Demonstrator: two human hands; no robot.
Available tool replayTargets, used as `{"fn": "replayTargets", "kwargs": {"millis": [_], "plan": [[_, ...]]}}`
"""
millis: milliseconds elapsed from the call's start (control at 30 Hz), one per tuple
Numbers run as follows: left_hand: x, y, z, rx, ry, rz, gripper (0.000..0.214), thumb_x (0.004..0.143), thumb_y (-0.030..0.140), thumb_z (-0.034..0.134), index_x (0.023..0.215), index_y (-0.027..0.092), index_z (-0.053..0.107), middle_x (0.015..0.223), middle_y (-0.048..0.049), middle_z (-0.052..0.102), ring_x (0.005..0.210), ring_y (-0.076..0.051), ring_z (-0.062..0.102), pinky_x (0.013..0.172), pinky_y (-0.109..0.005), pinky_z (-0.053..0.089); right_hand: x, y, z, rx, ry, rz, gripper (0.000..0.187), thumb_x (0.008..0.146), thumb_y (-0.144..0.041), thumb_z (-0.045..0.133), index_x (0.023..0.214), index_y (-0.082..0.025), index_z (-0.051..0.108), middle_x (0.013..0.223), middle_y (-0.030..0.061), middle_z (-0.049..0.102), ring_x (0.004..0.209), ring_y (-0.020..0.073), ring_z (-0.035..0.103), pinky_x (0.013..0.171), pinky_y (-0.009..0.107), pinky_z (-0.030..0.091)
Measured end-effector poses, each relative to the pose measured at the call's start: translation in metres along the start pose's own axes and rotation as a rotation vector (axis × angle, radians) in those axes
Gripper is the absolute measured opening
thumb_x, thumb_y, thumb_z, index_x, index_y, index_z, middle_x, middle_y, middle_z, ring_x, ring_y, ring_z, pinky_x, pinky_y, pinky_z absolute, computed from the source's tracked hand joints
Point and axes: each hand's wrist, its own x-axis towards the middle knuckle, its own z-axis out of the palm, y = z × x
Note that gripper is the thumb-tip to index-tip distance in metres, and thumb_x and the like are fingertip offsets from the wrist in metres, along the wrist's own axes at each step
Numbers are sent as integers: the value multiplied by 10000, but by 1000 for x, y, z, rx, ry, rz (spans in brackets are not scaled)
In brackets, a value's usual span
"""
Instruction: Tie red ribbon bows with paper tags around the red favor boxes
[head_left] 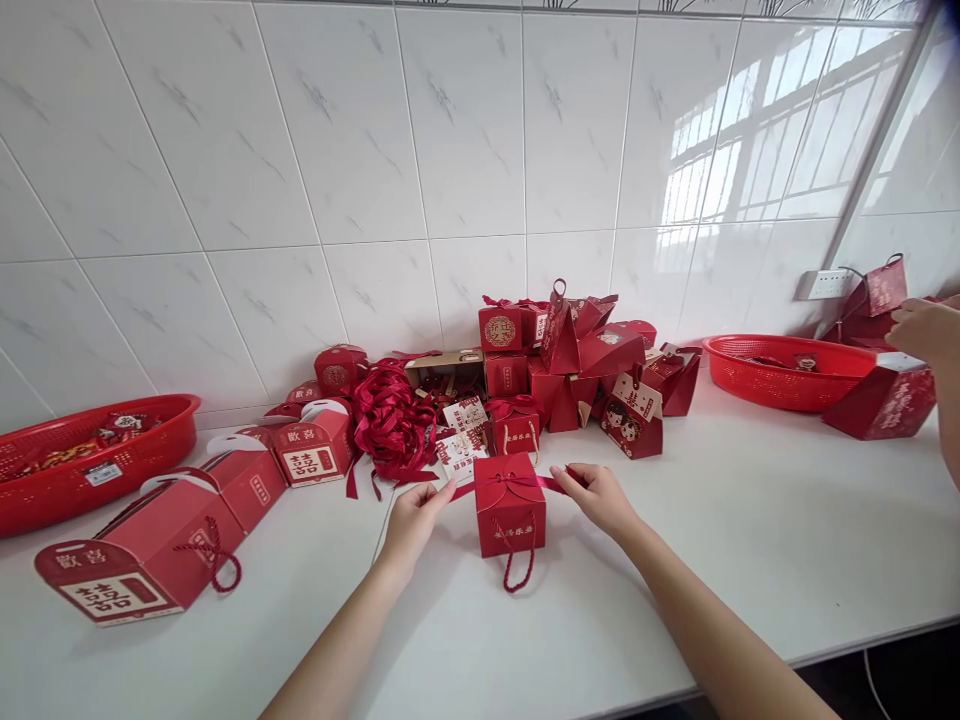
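A small red gift box (511,512) with gold characters stands upright on the white table in front of me. A red cord handle (519,575) hangs down its front. Across its folded top runs a red ribbon (534,481), stretched out to both sides. My left hand (414,515) pinches the ribbon's left end, just beside the box. On the other side, my right hand (598,497) pinches the right end between thumb and fingers. Behind the box lie a heap of red ribbons (392,418) and printed white cards (460,452).
Several red boxes are piled against the tiled wall (480,180). Larger boxes (161,540) lie at left near a red plastic basket (161,440). Another red basket (787,385) stands at right, where another person's hand (926,325) holds a red box piece.
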Motion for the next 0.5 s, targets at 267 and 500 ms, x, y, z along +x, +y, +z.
{"fn": "replayTargets", "kwargs": {"millis": [267, 500], "plan": [[-2, -2, 1, 134, 73, 61, 350, 648, 491, 692, 589, 214, 487, 679, -6, 503, 736, -212, 477, 679, -288, 336, 1, 5, 5, 80, 113, 7, 450, 772, -593, 587, 1004, -210, 537, 704, 13, 573, 667, 182, 526, 622, 310, 407], [-5, -3, 7, 151, 111, 148, 203, 729, 429, 619, 798, 239, 595, 996, -70, 625, 1111, -306, 460, 975, -416, 307, 1, -2, 2, 97, 214, 4, 438, 740, -607, 615, 929, -211, 615, 1071, 102, 640, 1000, 270, 575, 859, 417, 444]]}}
